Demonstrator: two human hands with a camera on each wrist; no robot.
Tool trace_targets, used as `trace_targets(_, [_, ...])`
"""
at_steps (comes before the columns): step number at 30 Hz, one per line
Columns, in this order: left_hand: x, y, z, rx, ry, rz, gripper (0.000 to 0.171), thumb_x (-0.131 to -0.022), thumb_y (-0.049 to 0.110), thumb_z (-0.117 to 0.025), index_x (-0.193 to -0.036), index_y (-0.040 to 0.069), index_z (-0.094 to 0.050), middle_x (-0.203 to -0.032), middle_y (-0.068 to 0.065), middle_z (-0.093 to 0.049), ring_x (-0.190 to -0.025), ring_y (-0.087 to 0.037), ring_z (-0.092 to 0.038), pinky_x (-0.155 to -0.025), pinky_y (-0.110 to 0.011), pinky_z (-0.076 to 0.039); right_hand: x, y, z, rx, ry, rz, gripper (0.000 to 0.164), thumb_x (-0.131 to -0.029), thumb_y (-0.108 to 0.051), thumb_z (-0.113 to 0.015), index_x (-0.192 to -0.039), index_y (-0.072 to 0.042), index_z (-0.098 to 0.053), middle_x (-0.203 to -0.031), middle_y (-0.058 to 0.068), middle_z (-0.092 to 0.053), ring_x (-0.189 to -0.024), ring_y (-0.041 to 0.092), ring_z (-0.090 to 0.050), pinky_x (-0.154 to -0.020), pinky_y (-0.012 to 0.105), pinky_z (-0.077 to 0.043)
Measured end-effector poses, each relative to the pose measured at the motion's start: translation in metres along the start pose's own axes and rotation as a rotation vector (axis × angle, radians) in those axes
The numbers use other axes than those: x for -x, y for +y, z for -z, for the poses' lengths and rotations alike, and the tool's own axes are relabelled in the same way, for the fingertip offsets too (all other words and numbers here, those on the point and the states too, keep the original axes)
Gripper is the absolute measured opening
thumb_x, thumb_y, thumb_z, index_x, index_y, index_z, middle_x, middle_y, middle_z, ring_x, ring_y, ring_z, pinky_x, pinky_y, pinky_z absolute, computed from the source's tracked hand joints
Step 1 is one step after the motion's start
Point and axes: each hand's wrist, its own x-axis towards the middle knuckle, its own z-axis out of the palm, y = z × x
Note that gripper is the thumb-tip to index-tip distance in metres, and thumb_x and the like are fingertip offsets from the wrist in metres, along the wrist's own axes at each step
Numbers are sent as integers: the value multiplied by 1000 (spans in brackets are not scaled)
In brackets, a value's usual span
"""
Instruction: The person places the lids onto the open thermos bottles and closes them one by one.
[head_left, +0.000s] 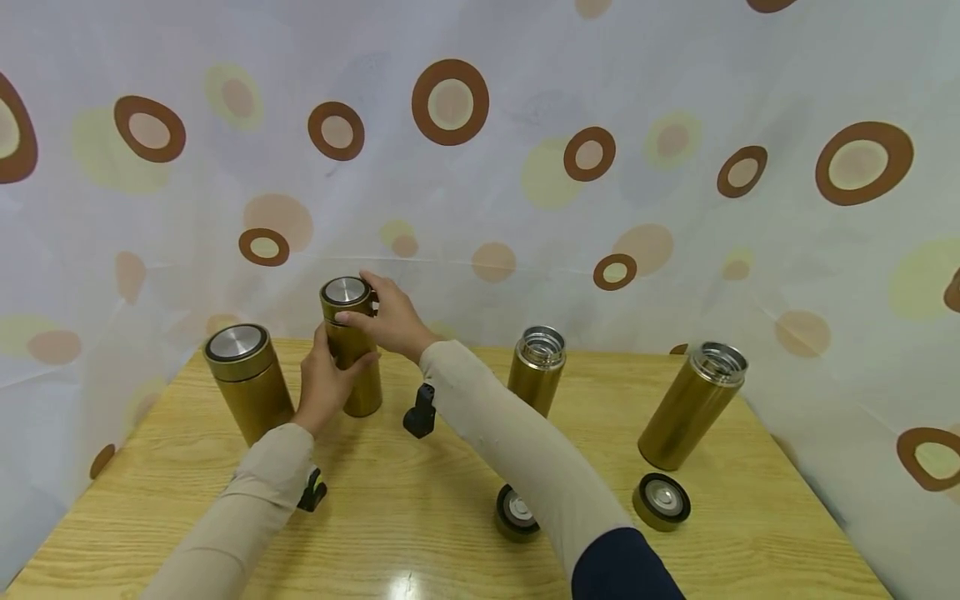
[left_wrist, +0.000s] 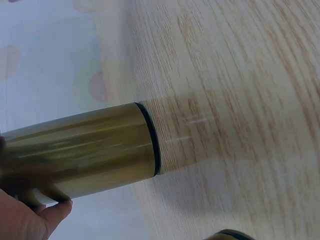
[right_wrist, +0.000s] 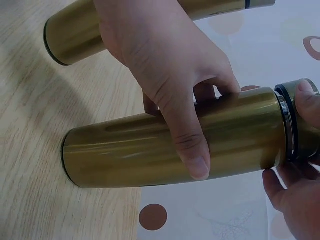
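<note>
A gold thermos bottle (head_left: 365, 387) stands upright near the back of the table, left of centre. My left hand (head_left: 326, 385) grips its body, thumb on one side and fingers round the other. With my right hand (head_left: 397, 321) I hold the gold lid (head_left: 347, 291), which has a silver disc on top, at the bottle's mouth. In the right wrist view, a strip of silver neck (right_wrist: 286, 120) shows between body and lid. The left wrist view shows the bottle's black-rimmed base at the wooden table (left_wrist: 240, 125).
Another gold thermos (head_left: 258, 400) stands lidded at the left. Two gold bottles without lids, one behind my right forearm (head_left: 534, 382) and one at the right (head_left: 684, 417), show silver mouths. Two loose lids lie underside up, one beside my sleeve (head_left: 513, 527), the other further right (head_left: 662, 502).
</note>
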Motion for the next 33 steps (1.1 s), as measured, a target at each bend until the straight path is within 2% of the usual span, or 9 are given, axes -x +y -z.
trace_targets(8, [-2,1,0,-5,-6,14,79,-87,31,-72,-146,6,-25,-141,-23,-45,-128,-39,-46,-104,-53,-39,0,-2,0,4,32,-11,72,-89,-32,-70,-146,-4,-37,-136,13,-48,-120,25,-52,-98,34,-48])
trace_targets(14, [-2,-1,0,-20,-16,28,85,-87,34,-71,-149,9,-20,-145,-26,-39,-130,-41,-43,-104,-54,-39,2,-4,-6,0,129,-23,69,-82,-35,-76,-136,-3,-47,-126,11,-51,-111,20,-53,-92,26,-49])
trace_targets(17, [-2,-2,0,-27,-17,30,83,-87,34,-71,-148,10,-21,-147,-25,-37,-131,-41,-41,-104,-53,-39,5,-3,-10,-30,159,-34,72,-80,-36,-78,-133,-2,-44,-125,11,-53,-111,20,-55,-92,27,-49])
trace_targets(20, [-1,-2,0,-27,-15,18,78,-88,30,-72,-146,9,-24,-146,-24,-38,-131,-40,-42,-104,-53,-39,8,-1,-12,-70,129,-52,80,-80,-36,-78,-139,-5,-36,-134,11,-49,-120,23,-52,-98,34,-47])
trace_targets(24, [0,-2,0,-17,-11,-1,79,-88,27,-72,-147,8,-23,-146,-23,-39,-131,-40,-42,-105,-53,-39,10,4,-11,-130,52,-60,89,-83,-37,-75,-151,-14,-22,-149,8,-37,-135,24,-40,-106,43,-40])
trace_targets(29, [1,-1,0,-20,1,-4,83,-86,29,-73,-148,6,-23,-143,-23,-43,-129,-39,-45,-104,-53,-40,10,6,-4,-253,-34,-52,76,-94,-33,-63,-154,-18,-19,-154,6,-32,-141,23,-30,-111,47,-32])
trace_targets(33, [0,0,0,-26,18,7,84,-85,29,-75,-147,6,-24,-140,-24,-45,-126,-40,-47,-102,-53,-41,6,4,0,-233,-45,-46,70,-95,-32,-62,-153,-14,-25,-149,7,-39,-138,23,-36,-110,45,-35])
